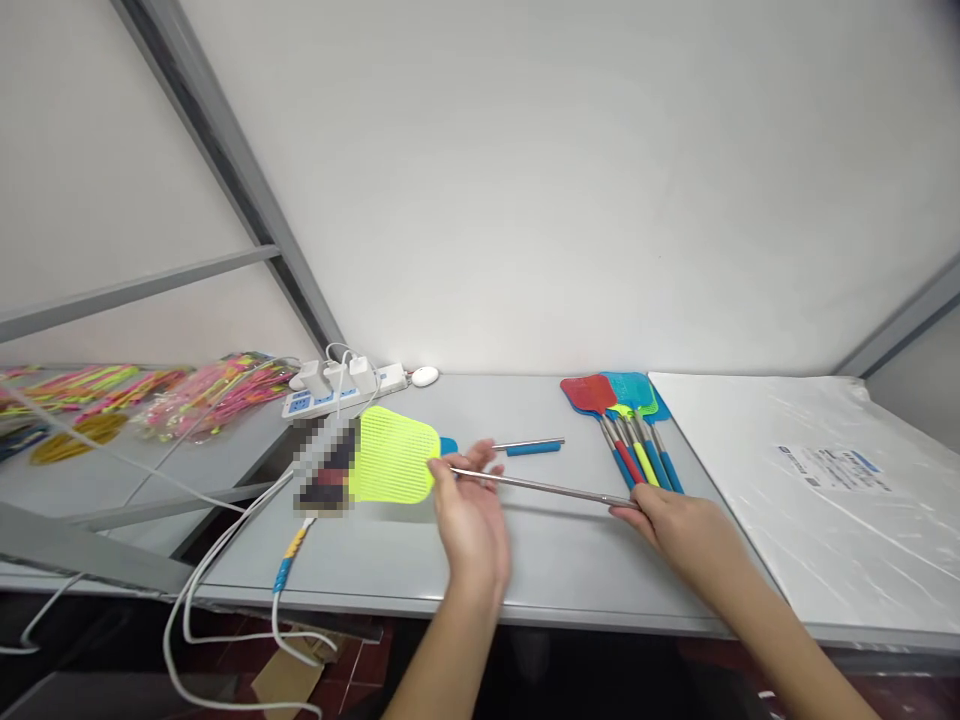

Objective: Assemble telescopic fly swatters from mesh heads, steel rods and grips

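The fingers (442, 475) of the left hand (474, 520) are closed loosely around the neck of a yellow fly swatter (394, 455), thumb against the metal rod, while the other fingertips curl upward behind it. The right hand (671, 515) is clamped on the far end of the same rod, so the swatter is held slightly slanted above the grey desk (585, 570), its head to the left. Just behind the left hand lies a blue handle (534, 449) beside a thin metal rod. Near the right hand, a bundle of swatters (619, 400) with red, blue and yellow heads rests on the desk, next to a white wrapped package (810, 480). A power strip (345, 393) with plugged-in chargers sits at the back left, beyond the yellow head.
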The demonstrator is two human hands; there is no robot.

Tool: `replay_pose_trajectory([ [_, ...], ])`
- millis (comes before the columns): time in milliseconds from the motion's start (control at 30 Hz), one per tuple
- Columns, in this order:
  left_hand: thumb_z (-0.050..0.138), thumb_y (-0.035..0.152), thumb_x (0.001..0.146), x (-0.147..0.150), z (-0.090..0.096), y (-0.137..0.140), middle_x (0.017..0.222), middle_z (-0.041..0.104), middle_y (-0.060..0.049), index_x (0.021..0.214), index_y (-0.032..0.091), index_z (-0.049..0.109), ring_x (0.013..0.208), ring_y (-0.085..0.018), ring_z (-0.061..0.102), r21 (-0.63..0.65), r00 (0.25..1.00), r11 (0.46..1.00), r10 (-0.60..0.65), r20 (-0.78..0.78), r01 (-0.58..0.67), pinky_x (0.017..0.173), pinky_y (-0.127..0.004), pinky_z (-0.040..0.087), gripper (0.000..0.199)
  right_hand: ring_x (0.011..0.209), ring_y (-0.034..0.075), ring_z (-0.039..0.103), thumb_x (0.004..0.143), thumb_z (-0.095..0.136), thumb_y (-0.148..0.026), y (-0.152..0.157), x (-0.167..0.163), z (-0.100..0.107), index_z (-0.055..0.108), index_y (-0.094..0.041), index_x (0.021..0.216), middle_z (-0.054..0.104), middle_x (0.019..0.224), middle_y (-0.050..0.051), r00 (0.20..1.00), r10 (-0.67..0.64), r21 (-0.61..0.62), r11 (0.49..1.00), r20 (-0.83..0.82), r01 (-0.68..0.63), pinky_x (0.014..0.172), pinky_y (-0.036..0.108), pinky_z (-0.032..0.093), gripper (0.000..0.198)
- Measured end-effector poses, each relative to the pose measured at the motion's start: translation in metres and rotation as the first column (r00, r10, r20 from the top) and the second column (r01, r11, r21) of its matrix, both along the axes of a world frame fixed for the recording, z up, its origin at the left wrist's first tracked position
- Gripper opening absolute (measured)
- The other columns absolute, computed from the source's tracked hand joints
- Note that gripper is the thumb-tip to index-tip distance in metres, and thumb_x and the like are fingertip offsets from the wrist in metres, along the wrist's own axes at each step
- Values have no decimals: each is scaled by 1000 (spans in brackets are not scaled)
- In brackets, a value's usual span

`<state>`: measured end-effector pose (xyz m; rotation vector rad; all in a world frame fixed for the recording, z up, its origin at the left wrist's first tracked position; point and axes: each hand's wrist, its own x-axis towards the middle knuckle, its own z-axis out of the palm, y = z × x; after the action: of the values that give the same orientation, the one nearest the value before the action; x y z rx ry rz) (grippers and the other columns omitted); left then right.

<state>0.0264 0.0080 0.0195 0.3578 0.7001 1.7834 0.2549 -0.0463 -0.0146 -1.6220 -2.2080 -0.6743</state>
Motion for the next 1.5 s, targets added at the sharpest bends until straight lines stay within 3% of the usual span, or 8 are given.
replay_pose_trajectory([
  [133,42,56,91,28,-3,-21,104,69,-10,82,22,47,97,-20,62,15,995,996,-88,-50,89,79,-35,43,36,41,13,50,96,32,-54,-1,-25,7,44,-21,65,52,51,-4,999,-27,-44,999,-30,26,46,28,13,47],
  [333,45,48,92,3,10,-9,116,65,-13,98,20,56,82,-16,64,134,984,978,-145,-104,158,78,-33,47,31,43,12,51,97,32,-50,0,-48,14,44,-21,68,54,54,-4,985,-36,-149,989,-169,10,45,27,17,43],
  [633,51,42,91,-67,10,27,113,63,-8,111,23,60,87,-19,64,31,994,994,107,20,-107,74,-38,55,29,60,16,60,97,35,-45,-2,-26,9,51,-24,82,62,71,-2,965,-42,-365,929,-258,-57,53,26,29,30],
  [1067,65,42,82,-51,9,18,92,70,-9,110,18,61,88,-22,69,15,967,991,135,-215,-135,78,-40,55,37,46,15,47,97,29,-48,-11,-39,-1,42,-23,73,49,53,-3,935,-26,-432,891,-354,-139,50,28,20,37],
  [1167,66,41,82,-34,3,5,98,69,-10,107,17,61,89,-23,69,-11,968,999,45,-247,-49,77,-37,55,35,48,14,41,95,30,-53,-12,-61,13,38,-23,71,45,53,-3,860,-139,-561,806,-491,-190,51,27,20,40],
  [1267,60,43,85,-15,-1,-8,95,70,-11,100,14,64,98,-26,67,-15,960,995,-103,-259,102,78,-35,54,33,51,11,38,94,33,-55,-9,-82,27,40,-21,69,42,55,-4,655,-259,-623,664,-710,-413,50,24,24,43],
  [1400,59,44,86,-11,7,-11,83,71,-11,92,11,66,99,-28,67,34,949,987,-140,-281,156,76,-34,53,34,42,6,17,91,38,-61,4,-85,32,42,-20,68,26,50,-9,242,-569,-470,297,-786,-831,41,21,16,47],
  [1500,61,44,84,-14,14,-6,80,72,-9,94,13,66,90,-26,69,42,950,980,-178,-258,195,73,-34,53,33,37,5,4,88,37,-66,11,-79,24,38,-22,68,17,46,-12,124,-781,-270,60,-612,-961,36,21,8,48],
])
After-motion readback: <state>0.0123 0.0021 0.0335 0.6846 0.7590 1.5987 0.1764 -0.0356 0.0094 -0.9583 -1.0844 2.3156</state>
